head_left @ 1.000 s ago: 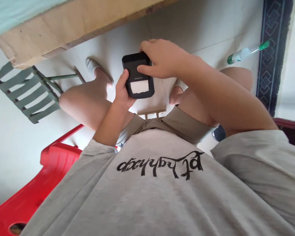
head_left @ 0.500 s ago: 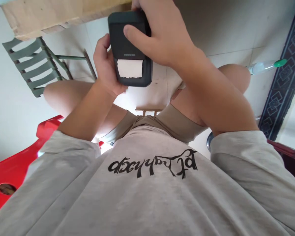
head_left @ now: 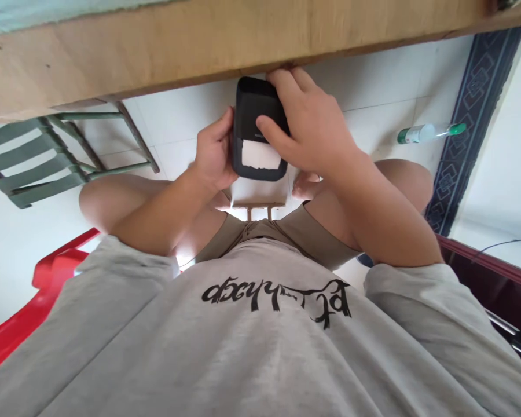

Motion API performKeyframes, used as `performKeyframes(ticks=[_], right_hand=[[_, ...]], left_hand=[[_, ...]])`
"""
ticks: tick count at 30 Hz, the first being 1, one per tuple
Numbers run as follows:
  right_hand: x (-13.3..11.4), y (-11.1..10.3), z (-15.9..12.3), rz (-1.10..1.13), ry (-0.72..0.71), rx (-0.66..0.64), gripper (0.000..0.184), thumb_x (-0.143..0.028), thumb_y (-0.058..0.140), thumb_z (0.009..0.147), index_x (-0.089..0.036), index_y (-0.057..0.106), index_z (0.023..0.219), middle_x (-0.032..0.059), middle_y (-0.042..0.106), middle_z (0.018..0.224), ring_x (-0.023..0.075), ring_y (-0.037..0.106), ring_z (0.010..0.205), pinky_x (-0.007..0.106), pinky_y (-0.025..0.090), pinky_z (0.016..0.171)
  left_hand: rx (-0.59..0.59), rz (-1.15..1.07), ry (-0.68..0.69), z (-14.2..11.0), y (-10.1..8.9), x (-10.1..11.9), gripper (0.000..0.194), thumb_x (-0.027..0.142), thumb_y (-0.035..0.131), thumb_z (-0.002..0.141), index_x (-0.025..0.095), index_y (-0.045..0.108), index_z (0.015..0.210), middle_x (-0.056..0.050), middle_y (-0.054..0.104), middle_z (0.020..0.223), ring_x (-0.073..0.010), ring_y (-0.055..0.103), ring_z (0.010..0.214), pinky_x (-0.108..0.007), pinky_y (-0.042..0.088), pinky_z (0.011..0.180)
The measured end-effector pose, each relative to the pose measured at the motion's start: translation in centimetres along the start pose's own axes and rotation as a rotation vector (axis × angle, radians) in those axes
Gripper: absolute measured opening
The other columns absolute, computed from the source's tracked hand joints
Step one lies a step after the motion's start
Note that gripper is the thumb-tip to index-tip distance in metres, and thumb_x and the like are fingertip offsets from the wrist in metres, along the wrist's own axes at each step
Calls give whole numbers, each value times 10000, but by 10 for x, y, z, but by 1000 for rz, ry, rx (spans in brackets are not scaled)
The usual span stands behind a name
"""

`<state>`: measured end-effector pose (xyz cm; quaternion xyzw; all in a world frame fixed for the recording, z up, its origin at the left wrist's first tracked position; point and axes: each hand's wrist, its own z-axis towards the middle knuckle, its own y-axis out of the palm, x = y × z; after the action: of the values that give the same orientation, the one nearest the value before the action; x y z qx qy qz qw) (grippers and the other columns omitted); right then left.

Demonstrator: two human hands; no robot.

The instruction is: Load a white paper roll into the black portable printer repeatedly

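Note:
A black handheld receipt printer [head_left: 260, 104] is held between both hands above my lap, near the table edge. White paper [head_left: 259, 155] with a torn edge shows at its near end. My left hand [head_left: 217, 149] is closed around the printer's left side, thumb along the edge. My right hand [head_left: 315, 119] grips the right side, with its thumb over the top face and its other fingers at the far right corner. The printer's underside is hidden.
The wooden table [head_left: 200, 40] runs across the top, with a pale cloth at its left. A green slatted chair [head_left: 35, 150] is at left, a red plastic chair [head_left: 47, 289] behind it. A plastic bottle [head_left: 429, 133] with a green cap lies on the floor at right.
The view has shifted, so more of the table shows. Both hands and the printer now appear lower and farther right in the picture. The grip on the printer looks much the same.

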<state>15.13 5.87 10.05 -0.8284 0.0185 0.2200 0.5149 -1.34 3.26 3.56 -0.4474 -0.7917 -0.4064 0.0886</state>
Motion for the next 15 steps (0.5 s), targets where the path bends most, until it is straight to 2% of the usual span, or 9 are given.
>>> performKeyframes(ticks=[3, 5, 10, 12, 15], right_hand=[[-1, 0, -4, -24, 32, -49, 663, -502, 371, 1056, -205, 402, 1648, 152, 519, 1568, 283, 645, 1293, 414, 557, 1062], [3, 3, -7, -29, 22, -82, 697, -512, 404, 1041, -201, 381, 1665, 162, 507, 1585, 296, 638, 1331, 429, 573, 1080], [18, 20, -12, 23, -149, -56, 823, -539, 478, 985, -130, 329, 1684, 204, 455, 1642, 348, 538, 1502, 516, 576, 1178], [20, 24, -15, 53, -220, -34, 853, -565, 516, 970, -147, 323, 1688, 204, 449, 1650, 353, 526, 1515, 537, 570, 1197], [19, 24, -21, 88, -247, -43, 863, -560, 569, 950, -204, 323, 1697, 184, 440, 1660, 346, 560, 1471, 530, 584, 1161]], left_hand=[[12, -33, -58, -2, -1, 0, 457, 408, 329, 1165, 159, 700, 1069, -77, 792, 1144, -317, 615, 1492, -507, 538, 1245], [11, -38, -62, -4, -5, -2, 402, 379, 372, 1153, 166, 698, 1055, -74, 778, 1124, -321, 638, 1463, -519, 548, 1230], [-103, -16, -87, -9, -18, -6, 327, 403, 481, 1109, 192, 729, 1089, -83, 782, 1080, -322, 727, 1306, -494, 601, 1145], [-113, -13, -87, -13, -19, -7, 303, 413, 506, 1095, 220, 738, 1118, -72, 785, 1088, -319, 739, 1268, -484, 619, 1108], [-106, 24, -62, -18, -19, -9, 283, 412, 528, 1080, 244, 752, 1121, -65, 784, 1071, -325, 725, 1286, -467, 618, 1099]])
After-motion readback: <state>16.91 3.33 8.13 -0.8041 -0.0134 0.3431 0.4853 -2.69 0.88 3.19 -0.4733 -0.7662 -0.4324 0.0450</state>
